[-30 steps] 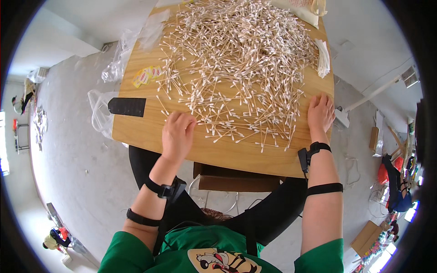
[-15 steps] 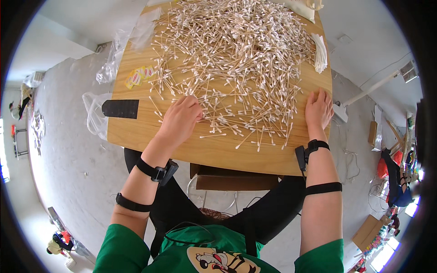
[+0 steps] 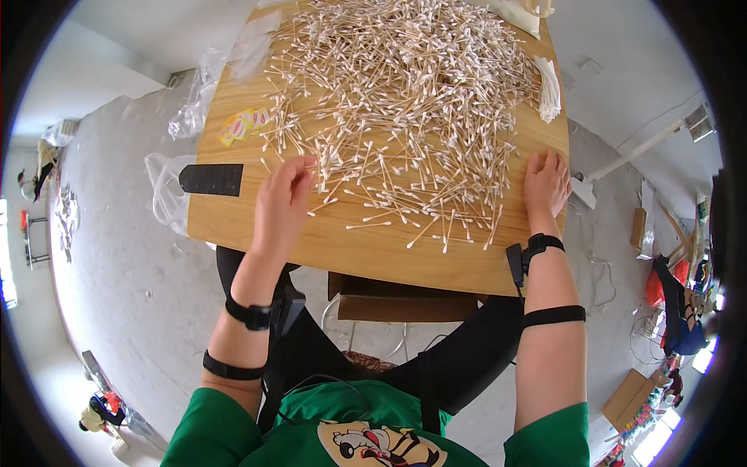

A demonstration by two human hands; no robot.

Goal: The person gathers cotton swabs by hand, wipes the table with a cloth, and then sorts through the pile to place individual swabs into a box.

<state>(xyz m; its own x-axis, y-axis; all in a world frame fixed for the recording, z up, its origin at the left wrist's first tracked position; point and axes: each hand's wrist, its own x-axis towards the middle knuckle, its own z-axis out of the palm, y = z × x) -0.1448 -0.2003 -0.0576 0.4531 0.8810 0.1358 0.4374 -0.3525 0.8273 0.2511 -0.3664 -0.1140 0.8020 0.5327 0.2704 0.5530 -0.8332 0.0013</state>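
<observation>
A large heap of cotton swabs (image 3: 420,93), with pale wooden sticks and white tips, spreads over the wooden table (image 3: 373,257). My left hand (image 3: 282,204) is at the left front fringe of the heap, its fingers curled in beside a few loose swabs. Whatever those fingers may hold is hidden. On the right, my right hand (image 3: 546,185) lies flat on the table near its edge, fingers stretched out and holding nothing. Beyond it, a bundle of swabs (image 3: 548,89) lies by the right edge, apart from the heap.
Small yellow-and-white packets (image 3: 245,126) lie left of the heap. A black strip (image 3: 212,180) crosses the left table edge, with a clear plastic bag (image 3: 165,191) hanging beside it. More clear plastic (image 3: 253,47) lies at the far left. An open cardboard box (image 3: 405,307) is below the front edge.
My left hand has moved left, away from the swabs at the heap's front, and turned more upright. My right hand stays in place on the table.
</observation>
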